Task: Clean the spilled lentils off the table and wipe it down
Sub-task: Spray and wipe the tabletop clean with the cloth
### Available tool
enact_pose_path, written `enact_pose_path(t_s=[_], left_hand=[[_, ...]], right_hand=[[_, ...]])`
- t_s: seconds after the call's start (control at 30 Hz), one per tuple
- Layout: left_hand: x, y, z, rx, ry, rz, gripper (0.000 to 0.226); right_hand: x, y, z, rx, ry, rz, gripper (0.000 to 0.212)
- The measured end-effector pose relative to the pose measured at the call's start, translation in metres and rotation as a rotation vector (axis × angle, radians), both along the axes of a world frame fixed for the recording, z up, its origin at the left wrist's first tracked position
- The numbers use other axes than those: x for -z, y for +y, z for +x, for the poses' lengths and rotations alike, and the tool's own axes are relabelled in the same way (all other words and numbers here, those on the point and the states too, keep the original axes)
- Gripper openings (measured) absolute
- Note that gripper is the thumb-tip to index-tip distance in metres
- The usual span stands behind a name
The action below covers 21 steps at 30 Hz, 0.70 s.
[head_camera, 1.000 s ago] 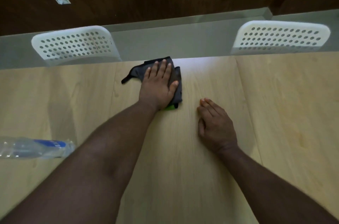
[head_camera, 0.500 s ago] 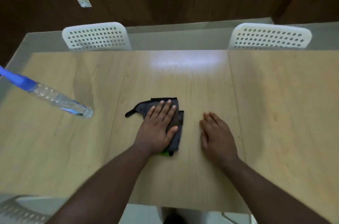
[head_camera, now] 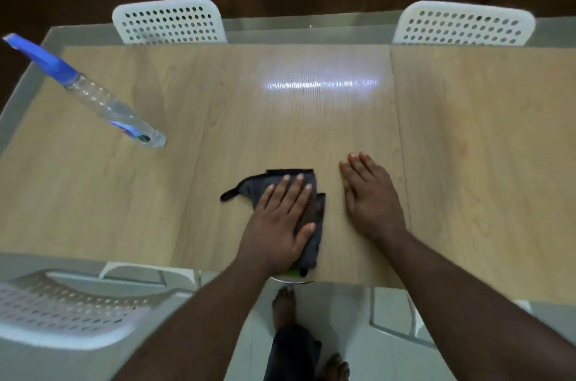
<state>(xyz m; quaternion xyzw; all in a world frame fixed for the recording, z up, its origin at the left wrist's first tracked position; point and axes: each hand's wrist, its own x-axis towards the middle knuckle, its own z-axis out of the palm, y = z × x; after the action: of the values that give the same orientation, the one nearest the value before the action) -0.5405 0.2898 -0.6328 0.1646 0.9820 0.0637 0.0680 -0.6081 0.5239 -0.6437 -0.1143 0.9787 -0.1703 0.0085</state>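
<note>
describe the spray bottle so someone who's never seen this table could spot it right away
Start at the long wooden table and go to its far left corner. There stands the spray bottle, well away from both hands. It is the only clear plastic thing on the table, with a blue spray head and a small blue label near its base.
</note>
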Motion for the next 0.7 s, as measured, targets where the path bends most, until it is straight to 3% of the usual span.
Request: enact_pose_path(t_s=[0.17, 0.3, 0.57, 0.7], left_hand=[[0.007, -0.054, -0.007, -0.121, 0.039, -0.042, 0.072], [0.012, -0.02, -0.034, -0.273, 0.033, -0.054, 0.076], [0.01, 0.049, 0.038, -0.1, 0.013, 0.003, 0.074], [0.007, 0.04, 0.011, -0.098, 0.023, -0.011, 0.074]], right_hand=[[-0.002, -0.004, 0.001, 0.006, 0.002, 0.001, 0.054], [0.004, -0.004, 0.002, -0.002, 0.023, 0.02, 0.053], [0.006, -0.001, 0.005, -0.012, 0.037, -0.064, 0.049], [0.002, 0.002, 0.003, 0.004, 0.035, -0.138, 0.047]])
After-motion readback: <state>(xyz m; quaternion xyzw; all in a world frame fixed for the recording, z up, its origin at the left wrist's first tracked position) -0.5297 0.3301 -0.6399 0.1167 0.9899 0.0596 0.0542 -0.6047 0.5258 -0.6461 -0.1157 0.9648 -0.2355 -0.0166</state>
